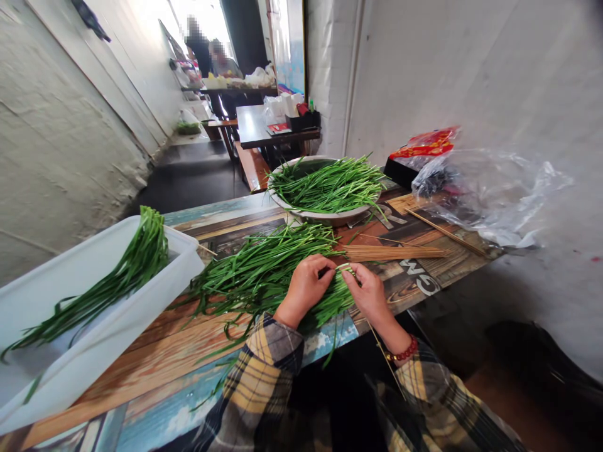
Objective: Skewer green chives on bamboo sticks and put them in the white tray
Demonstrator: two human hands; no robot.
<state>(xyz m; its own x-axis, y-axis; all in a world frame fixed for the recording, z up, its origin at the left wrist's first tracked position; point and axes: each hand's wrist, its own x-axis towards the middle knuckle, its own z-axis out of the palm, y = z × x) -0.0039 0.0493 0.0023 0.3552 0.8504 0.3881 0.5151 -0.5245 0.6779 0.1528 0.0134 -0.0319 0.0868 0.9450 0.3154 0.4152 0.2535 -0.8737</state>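
Note:
Both hands meet over a pile of garlic chives on the wood-patterned table. My left hand pinches the pale ends of a few chive stalks between thumb and fingers. Close beside it, my right hand is closed on the same pale ends. A thin bamboo skewer slants from under my right hand toward my lap; its upper tip is hidden. More green leaves hang below the hands over the table's near edge. Just beyond the hands lies a bundle of bamboo skewers.
A white plastic tub at the left holds a chive bunch. Behind the pile stands a round basin heaped with chives. A clear plastic bag and a black box sit at right. Two people are at a far table.

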